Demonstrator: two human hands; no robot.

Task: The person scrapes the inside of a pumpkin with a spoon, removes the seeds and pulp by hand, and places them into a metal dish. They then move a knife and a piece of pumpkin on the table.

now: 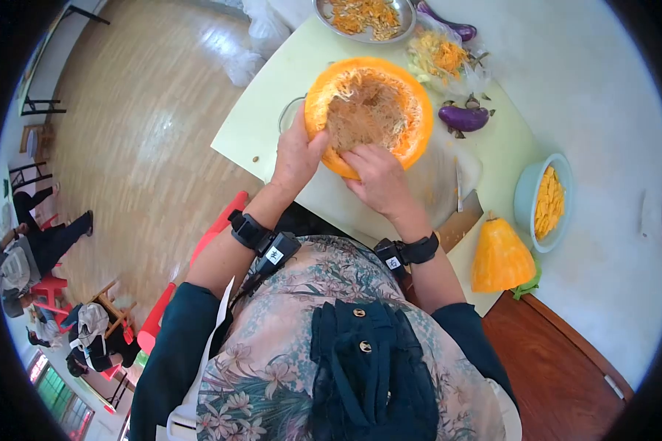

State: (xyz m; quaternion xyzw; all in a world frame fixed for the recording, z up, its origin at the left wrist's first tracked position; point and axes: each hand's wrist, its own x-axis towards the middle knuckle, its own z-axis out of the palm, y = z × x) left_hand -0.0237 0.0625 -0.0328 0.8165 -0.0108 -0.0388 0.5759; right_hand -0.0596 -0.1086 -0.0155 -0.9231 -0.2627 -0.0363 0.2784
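Cut-open round orange pumpkin (pixel 418 121) at 12 o'clock over pale-green table (pixel 254 110). Left hand (pixel 296 159) clasping rim at 8; right hand (pixel 377 180) curled inward at 6, fingertips hidden, pinch unclear. Hard tug could slip one-handed hold.

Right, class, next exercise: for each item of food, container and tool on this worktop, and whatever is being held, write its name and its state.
Hollow pumpkin: cut open, stringy inside, held by the left hand, right hand's fingers at its opening
Pumpkin chunk: unheld, apparently peeled
Light-blue bowl: uncovered, holding cut orange pieces
Metal dish: uncovered, holding orange scraps
Nearer eggplant: whole
Knife: lying down, unheld
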